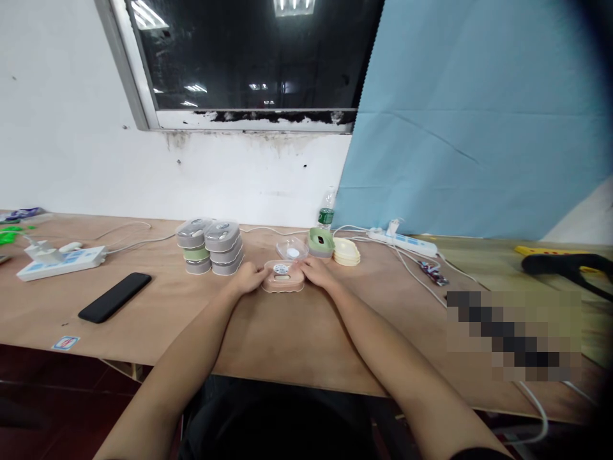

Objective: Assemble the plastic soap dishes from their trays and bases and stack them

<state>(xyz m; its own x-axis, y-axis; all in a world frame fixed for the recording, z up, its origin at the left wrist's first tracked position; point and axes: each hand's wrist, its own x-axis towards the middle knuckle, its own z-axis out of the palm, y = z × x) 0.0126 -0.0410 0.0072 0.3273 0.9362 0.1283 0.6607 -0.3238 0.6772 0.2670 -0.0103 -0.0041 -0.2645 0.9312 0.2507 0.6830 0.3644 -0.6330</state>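
A small clear plastic case (283,279) with a pale pink base lies on the wooden table (268,332), something white and round inside it. My left hand (248,278) grips its left end with curled fingers. My right hand (317,271) holds its right end the same way. Just behind the case sits an open clear lid or tray (292,248) with a white disc in it.
Two stacks of grey and green cases (211,246) stand left of my hands. A green case (320,243) and cream trays (346,252) sit to the right. A black phone (115,296), power strips (62,262) (405,241), cables and a bottle (326,214) lie around.
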